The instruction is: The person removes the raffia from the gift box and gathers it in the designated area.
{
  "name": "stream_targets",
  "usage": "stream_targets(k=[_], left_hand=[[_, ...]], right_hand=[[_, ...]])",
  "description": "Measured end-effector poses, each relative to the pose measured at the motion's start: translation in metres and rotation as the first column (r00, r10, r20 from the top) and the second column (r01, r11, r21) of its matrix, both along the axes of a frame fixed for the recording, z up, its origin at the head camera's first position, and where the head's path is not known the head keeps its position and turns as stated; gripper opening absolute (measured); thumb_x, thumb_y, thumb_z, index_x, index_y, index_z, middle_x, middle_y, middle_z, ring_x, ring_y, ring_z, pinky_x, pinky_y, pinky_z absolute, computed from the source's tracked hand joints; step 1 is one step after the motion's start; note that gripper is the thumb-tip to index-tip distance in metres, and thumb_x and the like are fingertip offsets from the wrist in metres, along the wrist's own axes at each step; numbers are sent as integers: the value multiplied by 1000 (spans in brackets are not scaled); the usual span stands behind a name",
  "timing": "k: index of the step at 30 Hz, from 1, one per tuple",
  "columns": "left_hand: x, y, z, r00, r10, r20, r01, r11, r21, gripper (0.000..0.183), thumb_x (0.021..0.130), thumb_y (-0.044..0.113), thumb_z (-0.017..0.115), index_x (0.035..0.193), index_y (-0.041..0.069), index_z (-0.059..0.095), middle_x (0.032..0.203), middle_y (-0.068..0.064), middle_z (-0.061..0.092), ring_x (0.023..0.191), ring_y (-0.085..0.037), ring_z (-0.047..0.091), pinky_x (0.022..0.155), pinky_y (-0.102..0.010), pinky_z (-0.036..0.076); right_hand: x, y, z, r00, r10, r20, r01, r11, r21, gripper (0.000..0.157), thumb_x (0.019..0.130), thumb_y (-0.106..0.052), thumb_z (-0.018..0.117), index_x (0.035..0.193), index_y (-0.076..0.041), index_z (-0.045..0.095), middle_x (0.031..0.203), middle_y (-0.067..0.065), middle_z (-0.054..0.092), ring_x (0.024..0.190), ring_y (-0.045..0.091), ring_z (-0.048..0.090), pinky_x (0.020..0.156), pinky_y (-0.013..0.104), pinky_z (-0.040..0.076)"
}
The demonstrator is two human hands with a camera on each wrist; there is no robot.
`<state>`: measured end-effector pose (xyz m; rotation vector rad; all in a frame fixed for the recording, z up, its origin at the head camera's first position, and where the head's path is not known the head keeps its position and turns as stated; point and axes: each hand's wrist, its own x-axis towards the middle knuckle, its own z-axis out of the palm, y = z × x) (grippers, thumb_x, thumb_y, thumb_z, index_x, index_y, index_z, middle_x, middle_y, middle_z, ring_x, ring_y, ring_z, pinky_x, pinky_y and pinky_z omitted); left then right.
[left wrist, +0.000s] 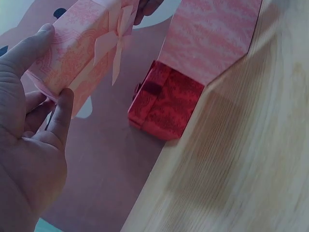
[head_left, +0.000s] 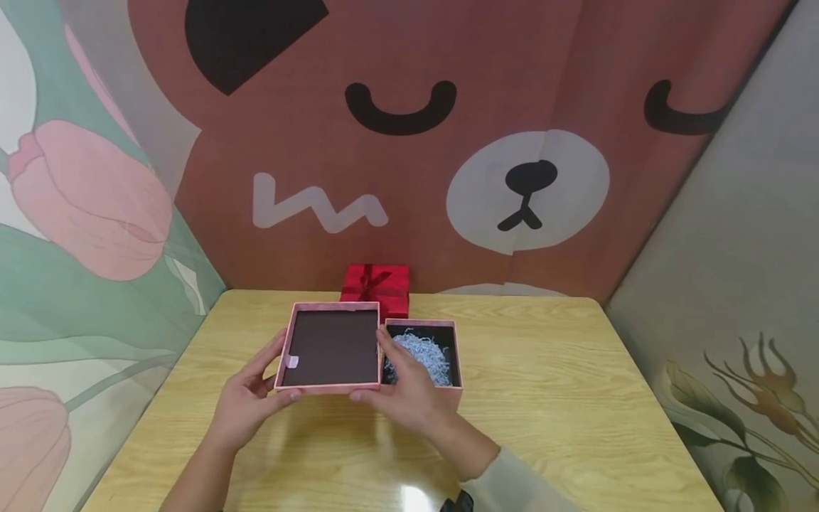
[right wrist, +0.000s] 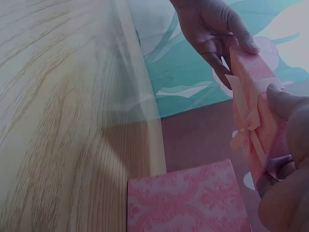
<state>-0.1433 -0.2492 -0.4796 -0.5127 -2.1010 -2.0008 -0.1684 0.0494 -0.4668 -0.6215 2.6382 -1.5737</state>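
A pink patterned gift box lid is held up between both hands, its dark inside facing the head camera. My left hand grips its left side, thumb along the near edge. On the opposite side, my right hand holds it with the thumb at the near corner. A pale pink ribbon bow is tied on the lid's outer face. Just right of the lid stands the pink box base, partly covered by the right hand. Light blue shredded paper lies inside it.
A red gift box with a dark red ribbon sits at the table's back edge, behind the lid and base. The wooden table meets a brown bear-print backdrop. Printed panels flank it left and right.
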Motion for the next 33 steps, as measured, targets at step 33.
stream_targets(k=[33], left_hand=[[-4, -58, -11, 974, 78, 213, -61, 995, -85, 87, 85, -10, 80, 160, 9, 40, 166, -1, 36, 118, -8, 67, 87, -30, 60]], right_hand=[[-17, -68, -5, 999, 39, 13, -40, 995, 95, 102, 83, -39, 88, 165, -19, 31, 169, -11, 24, 150, 19, 38, 116, 38, 41]])
